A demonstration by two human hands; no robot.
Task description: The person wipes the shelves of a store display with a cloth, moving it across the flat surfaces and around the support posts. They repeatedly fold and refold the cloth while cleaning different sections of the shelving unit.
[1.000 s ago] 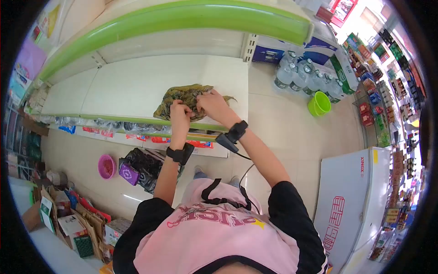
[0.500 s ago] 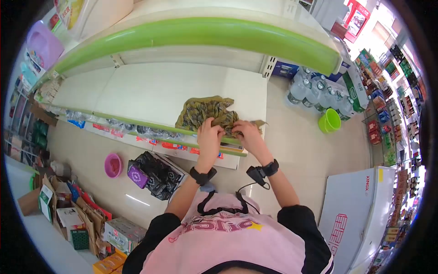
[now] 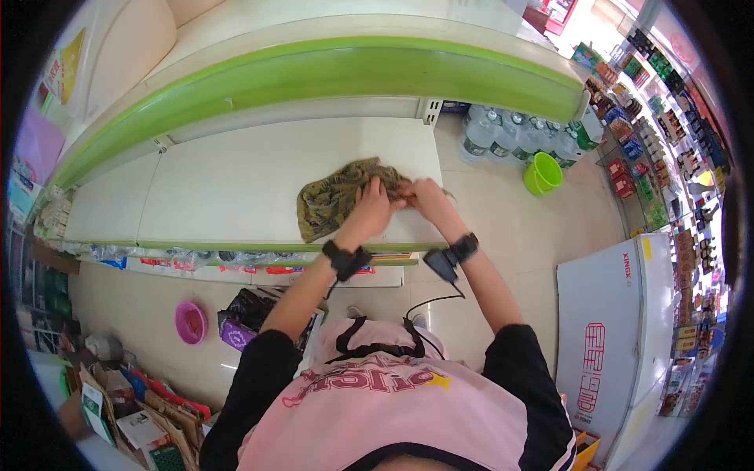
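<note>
A crumpled green-brown patterned cloth (image 3: 334,202) lies on the white shelf board (image 3: 236,169), near its right end. My left hand (image 3: 372,210) is on the cloth's right half, its fingers curled and pressed into the fabric. Just to the right, my right hand (image 3: 426,196) grips the cloth's right end with bent fingers. The fingertips of both hands are close together, and part of the fabric is hidden beneath them.
A green-edged upper shelf (image 3: 314,71) spans above the board. On the floor are a lime bucket (image 3: 543,174), water bottles (image 3: 503,137), a pink basin (image 3: 191,323) and black bags (image 3: 250,308). A white freezer (image 3: 601,330) stands at right.
Both hands have moved up and slightly right with the cloth, away from the board's front edge. The cloth's shape has changed, and the camera view has shifted.
</note>
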